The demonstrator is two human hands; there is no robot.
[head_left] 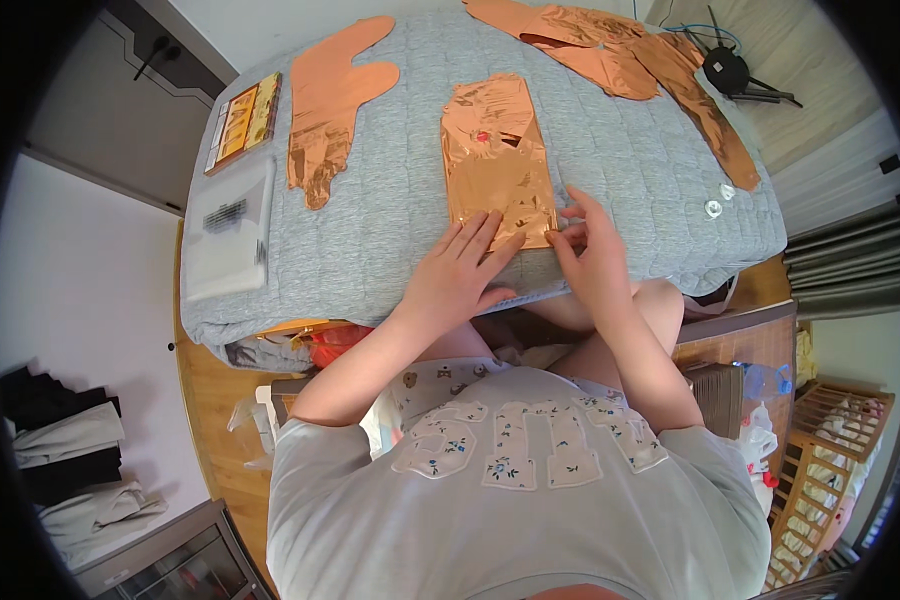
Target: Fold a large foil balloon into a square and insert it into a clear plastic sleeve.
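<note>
Left hand [454, 272] lies on coppery foil [498, 175], grip spread apart; right hand [595, 252] touches it (grip unclear to me).

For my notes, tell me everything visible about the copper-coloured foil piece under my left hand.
The foil piece is shiny, wrinkled, copper-coloured, roughly rectangular, with a small red mark. It lies flat on the grey quilted cover. Your left hand rests on its near end; your right hand touches its near right corner.

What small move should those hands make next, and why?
Perhaps the right hand should gently smooth the copper foil piece at its near right corner: its fingertips are already there, the foil looks creased, and the left hand has fingers spread on it.
</note>
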